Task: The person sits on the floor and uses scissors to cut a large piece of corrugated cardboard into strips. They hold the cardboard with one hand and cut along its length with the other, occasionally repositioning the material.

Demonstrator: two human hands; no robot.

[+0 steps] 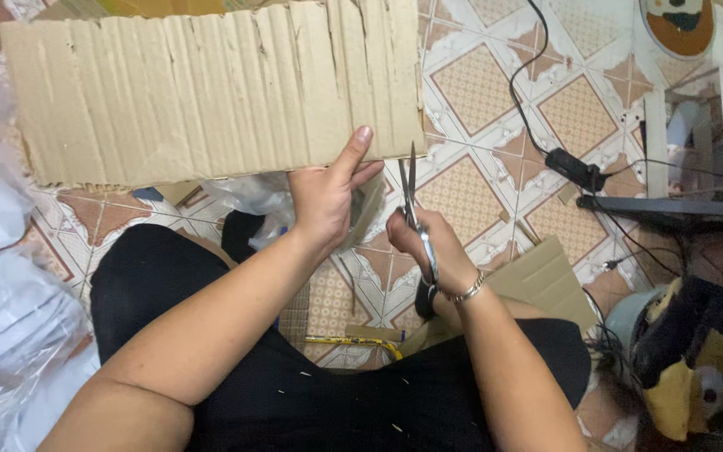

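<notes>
nearest the camera, the person's black-clad lap (320,393) fills the bottom of the view, with a yellow-handled tool (353,341) lying on the floor between the knees. above it the right hand (433,251) is closed round the handles of a pair of steel scissors (416,213), whose blades point up and away, nearly shut, the tips just below the lower edge of the sheet. the left hand (328,197) sits just beside them on the left, thumb pressed flat on the front of a large sheet of tan corrugated cardboard (202,92), the other fingers curled behind its lower edge, pinching it. the sheet lies straight ahead of both hands, its long axis running left to right, its flutes running up and down in line with the blades; its lower right corner is nearest the scissors. it looks creased along the flutes and ragged at the top edge. farther off, a black cable with adapter (575,167) crosses the patterned tile floor (479,84).
</notes>
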